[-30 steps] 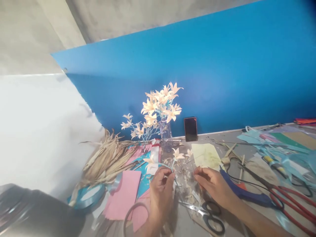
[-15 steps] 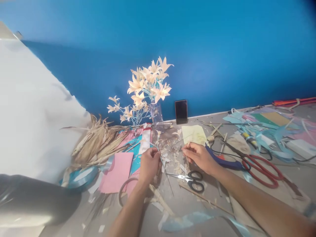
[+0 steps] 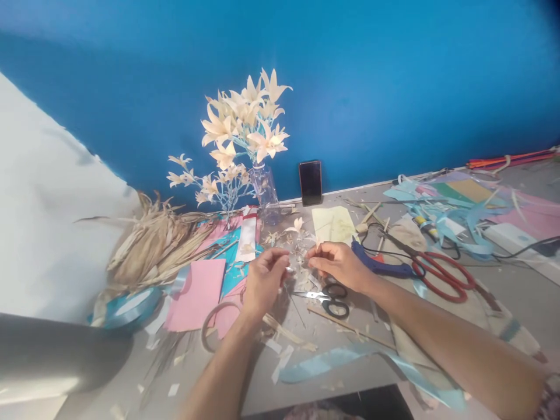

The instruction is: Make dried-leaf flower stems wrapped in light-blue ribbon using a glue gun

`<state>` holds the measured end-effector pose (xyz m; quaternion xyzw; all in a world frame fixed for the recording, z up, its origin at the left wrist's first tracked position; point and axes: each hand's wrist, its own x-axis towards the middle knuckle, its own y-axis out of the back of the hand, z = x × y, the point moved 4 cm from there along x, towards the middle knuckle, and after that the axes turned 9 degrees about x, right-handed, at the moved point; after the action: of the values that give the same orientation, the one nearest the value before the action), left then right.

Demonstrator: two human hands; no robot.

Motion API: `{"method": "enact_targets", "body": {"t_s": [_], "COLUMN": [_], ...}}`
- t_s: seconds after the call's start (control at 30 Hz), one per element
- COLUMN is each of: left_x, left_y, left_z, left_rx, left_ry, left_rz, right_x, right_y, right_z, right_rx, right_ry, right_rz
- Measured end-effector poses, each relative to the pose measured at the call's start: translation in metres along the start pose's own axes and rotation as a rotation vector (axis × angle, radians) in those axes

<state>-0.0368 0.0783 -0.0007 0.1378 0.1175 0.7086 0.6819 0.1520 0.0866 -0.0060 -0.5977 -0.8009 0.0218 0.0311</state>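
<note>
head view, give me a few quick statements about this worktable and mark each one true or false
1. The black-handled scissors lie between the person's two forearms. True.

2. The phone lies flat on the table. False: the phone stands upright in front of the blue wall.

3. The large pale flowers stand in a clear container. True.

4. The red-handled scissors lie to the left of the left hand. False: the red-handled scissors are to the right of the right hand.

5. The two hands are clasped together. False: a gap separates the left hand from the right hand.
</note>
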Motion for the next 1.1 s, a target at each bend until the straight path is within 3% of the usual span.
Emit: {"method": "enact_targets", "body": {"t_s": [0.1, 0.2, 0.43, 0.57, 0.7, 0.9, 1.1], "left_x": [-0.01, -0.014, -0.013, -0.008, -0.004, -0.005, -0.007], "left_y": [-0.021, -0.025, -0.017, -0.003, 0.005, 0.002, 0.007], "left_z": [0.004, 0.006, 0.011, 0.008, 0.008, 0.01, 0.013], "left_rx": [-0.124, -0.153, -0.142, -0.23, -0.236, -0.264, -0.236], "left_ry": [-0.006, -0.054, -0.096, -0.059, -0.03, 0.012, -0.002], "left_rz": [-0.126, -0.068, -0.001, 0.119, 0.153, 0.113, 0.166], "right_x": [-0.004, -0.007, -0.005, 0.001, 0.005, 0.006, 0.007], "right_y": [-0.006, -0.012, -0.009, 0.004, 0.012, 0.006, 0.006], "right_z": [-0.001, -0.001, 0.002, 0.0, 0.001, 0.012, 0.014], "right_rx": [-0.043, -0.044, 0.012, 0.052, 0.067, -0.006, -0.067], "right_ry": [-0.025, -0.045, -0.086, -0.001, 0.039, -0.054, -0.062], "right_rz": [-0.051, -0.1, -0.109, 0.032, 0.152, 0.058, 0.052]}}
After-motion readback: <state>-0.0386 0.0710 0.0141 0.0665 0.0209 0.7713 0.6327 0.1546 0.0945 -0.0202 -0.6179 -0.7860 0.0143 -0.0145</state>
